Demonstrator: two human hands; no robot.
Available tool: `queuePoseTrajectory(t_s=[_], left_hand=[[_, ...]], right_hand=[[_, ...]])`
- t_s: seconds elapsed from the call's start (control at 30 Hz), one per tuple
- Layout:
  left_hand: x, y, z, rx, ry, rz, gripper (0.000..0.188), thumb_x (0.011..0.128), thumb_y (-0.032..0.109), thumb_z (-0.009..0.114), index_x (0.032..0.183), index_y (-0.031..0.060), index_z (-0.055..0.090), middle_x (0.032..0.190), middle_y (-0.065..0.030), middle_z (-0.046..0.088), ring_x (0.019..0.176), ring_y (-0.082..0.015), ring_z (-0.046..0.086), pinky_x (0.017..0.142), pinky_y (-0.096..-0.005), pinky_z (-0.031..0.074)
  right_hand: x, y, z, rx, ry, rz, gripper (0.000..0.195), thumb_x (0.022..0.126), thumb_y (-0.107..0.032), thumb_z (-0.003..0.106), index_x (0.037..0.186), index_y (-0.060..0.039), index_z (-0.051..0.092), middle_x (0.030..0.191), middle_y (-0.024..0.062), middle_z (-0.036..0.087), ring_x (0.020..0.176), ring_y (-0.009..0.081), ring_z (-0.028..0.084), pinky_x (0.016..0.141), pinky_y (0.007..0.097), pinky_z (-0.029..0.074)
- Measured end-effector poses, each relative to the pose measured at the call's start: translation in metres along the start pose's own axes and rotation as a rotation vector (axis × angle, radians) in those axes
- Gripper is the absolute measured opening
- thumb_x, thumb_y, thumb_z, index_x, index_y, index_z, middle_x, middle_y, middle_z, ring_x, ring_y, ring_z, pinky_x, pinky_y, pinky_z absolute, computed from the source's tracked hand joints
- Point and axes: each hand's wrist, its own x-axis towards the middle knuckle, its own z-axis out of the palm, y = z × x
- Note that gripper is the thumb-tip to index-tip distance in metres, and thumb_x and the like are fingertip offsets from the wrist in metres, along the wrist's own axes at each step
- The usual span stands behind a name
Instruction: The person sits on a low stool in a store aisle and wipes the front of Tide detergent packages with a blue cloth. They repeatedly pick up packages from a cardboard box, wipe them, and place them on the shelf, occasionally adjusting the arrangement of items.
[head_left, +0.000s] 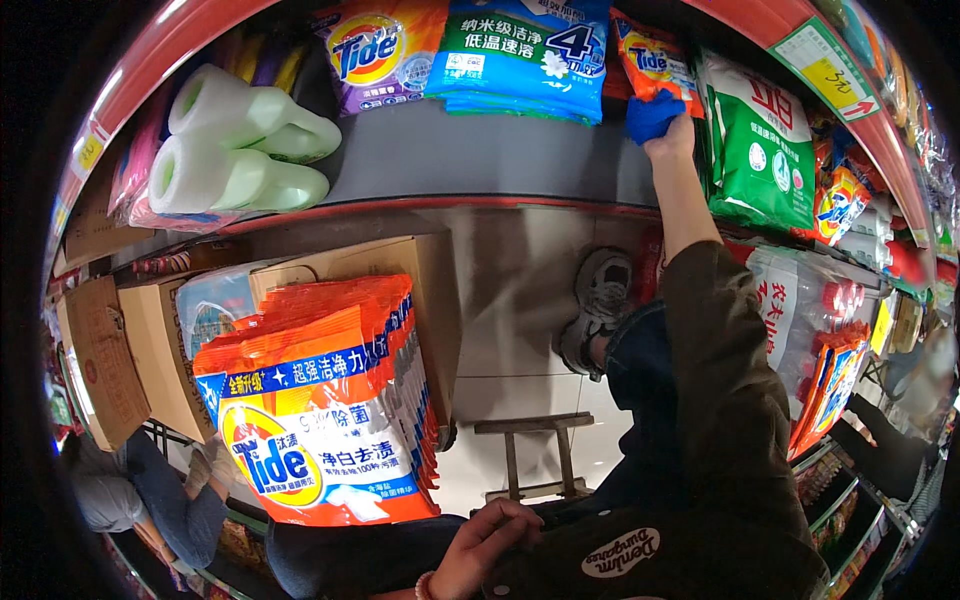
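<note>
A crumpled blue cloth (651, 117) is in my right hand (673, 139), held against the lower part of an orange Tide detergent bag (651, 60) on the shelf. My left hand (491, 544) rests low in front of my jacket, its fingers loosely curled; nothing shows in it, though its palm is hidden. To its left lies a thick stack of orange Tide bags (330, 427). Blue detergent packs (517, 64) and a purple-orange Tide bag (382, 56) lie farther left on the grey shelf (487, 157). A green-white detergent bag (765, 161) is just right of my right hand.
Two pale green bottles in foam sleeves (240, 176) lie at the shelf's left. Below are cardboard boxes (431, 315) and a small stool (532, 427). Wrapped bottles (795, 307) and more Tide bags (829, 390) stand at right. Another person (161, 487) is at lower left.
</note>
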Motion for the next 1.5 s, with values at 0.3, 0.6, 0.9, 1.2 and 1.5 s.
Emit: queuePoseTrajectory(t_s=[0.3, 0.6, 0.9, 1.2, 1.5], left_hand=[[-0.002, 0.002, -0.001, -0.014, -0.001, -0.032, 0.015, 0.092, 0.009, 0.042, 0.098, -0.0004, 0.052, 0.09, -0.0075, 0.055, 0.086, -0.014, 0.052, 0.08, -0.0279, 0.041], [-0.003, 0.01, 0.002, -0.021, -0.052, 0.014, 0.015, 0.092, 0.012, 0.042, 0.097, 0.0017, 0.052, 0.085, -0.0036, 0.053, 0.079, -0.0103, 0.048, 0.074, -0.0231, 0.038], [-0.002, 0.013, 0.006, -0.034, -0.066, 0.078, 0.017, 0.093, 0.014, 0.043, 0.097, 0.0028, 0.054, 0.082, -0.002, 0.053, 0.076, -0.0087, 0.046, 0.071, -0.0212, 0.037], [-0.007, 0.007, 0.0, -0.049, -0.071, 0.007, 0.016, 0.092, 0.012, 0.042, 0.098, 0.0008, 0.052, 0.085, -0.0055, 0.056, 0.08, -0.0114, 0.051, 0.075, -0.0235, 0.041], [-0.007, -0.001, 0.008, 0.014, -0.143, 0.196, 0.015, 0.088, 0.01, 0.044, 0.095, -0.0001, 0.052, 0.081, -0.0069, 0.056, 0.071, -0.0138, 0.054, 0.068, -0.0248, 0.044]], right_hand=[[0.043, 0.0, -0.008, -0.531, 0.097, -0.086, 0.047, 0.078, -0.015, 0.065, 0.121, -0.0067, 0.048, 0.112, 0.007, 0.056, 0.095, 0.019, 0.056, 0.081, 0.033, 0.046], [0.109, -0.032, -0.055, -0.418, 0.077, 0.06, 0.048, 0.077, -0.011, 0.065, 0.121, -0.0072, 0.047, 0.111, 0.0075, 0.057, 0.093, 0.0203, 0.057, 0.079, 0.0333, 0.046], [0.098, -0.005, -0.033, -0.445, 0.08, -0.132, 0.053, 0.074, -0.016, 0.07, 0.122, -0.0087, 0.047, 0.115, 0.0058, 0.055, 0.097, 0.0178, 0.054, 0.083, 0.0309, 0.044], [0.025, 0.009, -0.043, -0.716, 0.34, 0.018, 0.052, 0.077, -0.025, 0.064, 0.116, 0.0049, 0.049, 0.115, 0.0124, 0.055, 0.099, 0.023, 0.054, 0.084, 0.0345, 0.042], [-0.171, -0.042, 0.053, -0.636, -0.208, 0.069, 0.015, 0.075, -0.013, 0.066, 0.087, -0.0042, 0.064, 0.074, 0.0073, 0.058, 0.064, 0.0209, 0.057, 0.054, 0.043, 0.05]])
